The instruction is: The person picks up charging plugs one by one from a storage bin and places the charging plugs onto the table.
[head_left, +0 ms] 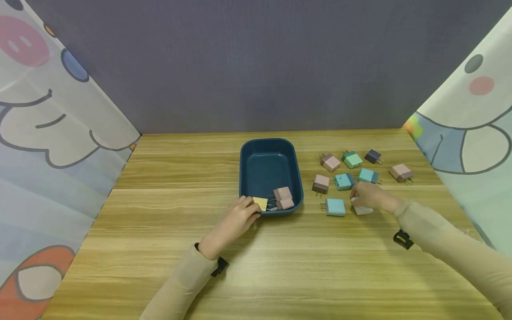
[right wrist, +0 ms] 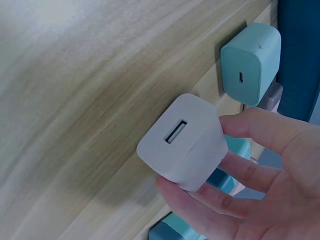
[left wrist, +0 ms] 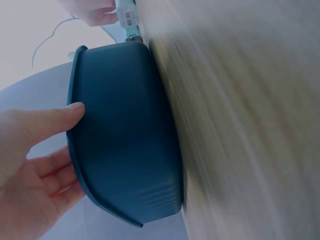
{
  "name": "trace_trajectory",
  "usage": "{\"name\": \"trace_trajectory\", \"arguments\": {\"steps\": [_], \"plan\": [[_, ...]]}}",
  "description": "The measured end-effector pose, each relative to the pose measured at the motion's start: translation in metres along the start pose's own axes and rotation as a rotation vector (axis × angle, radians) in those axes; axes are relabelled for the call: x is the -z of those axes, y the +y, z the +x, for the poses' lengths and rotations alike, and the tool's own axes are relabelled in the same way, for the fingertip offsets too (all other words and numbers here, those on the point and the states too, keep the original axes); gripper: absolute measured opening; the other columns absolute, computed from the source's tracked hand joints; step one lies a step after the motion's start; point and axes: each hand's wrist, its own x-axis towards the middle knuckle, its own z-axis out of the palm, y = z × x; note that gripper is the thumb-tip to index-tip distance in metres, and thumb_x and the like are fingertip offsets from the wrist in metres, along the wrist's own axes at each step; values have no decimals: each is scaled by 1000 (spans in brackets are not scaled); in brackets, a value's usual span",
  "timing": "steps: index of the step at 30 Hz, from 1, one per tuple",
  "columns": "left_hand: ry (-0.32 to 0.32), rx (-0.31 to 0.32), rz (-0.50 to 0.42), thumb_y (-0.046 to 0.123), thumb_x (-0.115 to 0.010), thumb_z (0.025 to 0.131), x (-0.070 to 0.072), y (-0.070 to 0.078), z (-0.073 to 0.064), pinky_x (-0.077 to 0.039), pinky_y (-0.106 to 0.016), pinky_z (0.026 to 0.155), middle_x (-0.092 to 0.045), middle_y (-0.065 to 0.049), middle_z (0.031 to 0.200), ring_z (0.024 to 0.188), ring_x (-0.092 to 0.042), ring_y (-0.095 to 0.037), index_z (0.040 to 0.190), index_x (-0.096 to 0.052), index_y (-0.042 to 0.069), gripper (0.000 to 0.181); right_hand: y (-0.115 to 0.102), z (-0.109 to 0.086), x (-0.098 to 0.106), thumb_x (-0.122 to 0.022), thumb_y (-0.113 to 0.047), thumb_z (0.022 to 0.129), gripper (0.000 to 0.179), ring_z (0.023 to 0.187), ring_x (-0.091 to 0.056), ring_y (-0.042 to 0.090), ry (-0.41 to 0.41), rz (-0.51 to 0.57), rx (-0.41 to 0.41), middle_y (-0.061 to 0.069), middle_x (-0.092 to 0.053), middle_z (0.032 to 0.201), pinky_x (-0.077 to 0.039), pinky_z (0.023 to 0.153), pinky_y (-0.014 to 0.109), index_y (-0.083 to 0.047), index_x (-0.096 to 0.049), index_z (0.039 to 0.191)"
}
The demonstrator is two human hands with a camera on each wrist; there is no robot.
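My left hand [head_left: 237, 218] grips the near left rim of a dark blue plastic bin [head_left: 299, 178]; the left wrist view shows the thumb outside the wall and the fingers over the rim. Inside the bin lie a yellow charger plug [head_left: 260, 203] and two pink charger plugs [head_left: 282, 193], near its front. To the right of the bin, my right hand [head_left: 372, 195] holds a white charger plug [right wrist: 182, 142] between thumb and fingers, its USB slot facing the right wrist camera. A light blue charger plug [head_left: 335, 207] lies just left of that hand.
Several other plugs lie behind and around the right hand: pink ones [head_left: 321, 184], a green one [head_left: 352, 159], blue ones [head_left: 344, 181] and a dark navy one [head_left: 373, 156]. The wooden table [head_left: 180, 178] ends at a grey back panel [head_left: 264, 66], with printed cloths [head_left: 80, 115] at the sides.
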Motion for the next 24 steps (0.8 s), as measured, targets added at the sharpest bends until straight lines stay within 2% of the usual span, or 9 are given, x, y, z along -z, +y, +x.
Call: {"name": "trace_trajectory", "arguments": {"steps": [9, 17, 24], "plan": [[-8, 7, 1, 8, -70, 75, 0, 0, 0, -35, -23, 58, -50, 1, 71, 65, -42, -12, 78, -63, 10, 8, 1, 1, -2, -58, -8, 76, 15, 64, -51, 17, 8, -16, 5, 13, -60, 81, -42, 56, 32, 5, -62, 84], [18, -7, -12, 6, -71, 73, 1, 1, 0, -35, -23, 58, -50, 0, 71, 64, -42, -13, 77, -63, 9, 10, -2, -1, -3, -57, -8, 79, 19, 70, -55, 20, 16, 12, -27, 20, -59, 88, -45, 60, 35, 8, -61, 89], [12, -7, -8, 7, -70, 74, 1, 1, 0, -35, -23, 59, -50, 0, 71, 65, -42, -13, 77, -63, 9, 9, -1, -1, -5, -56, -9, 81, 17, 69, -55, 20, 39, 4, -13, 18, -60, 85, -45, 60, 36, 7, -60, 87]]}}
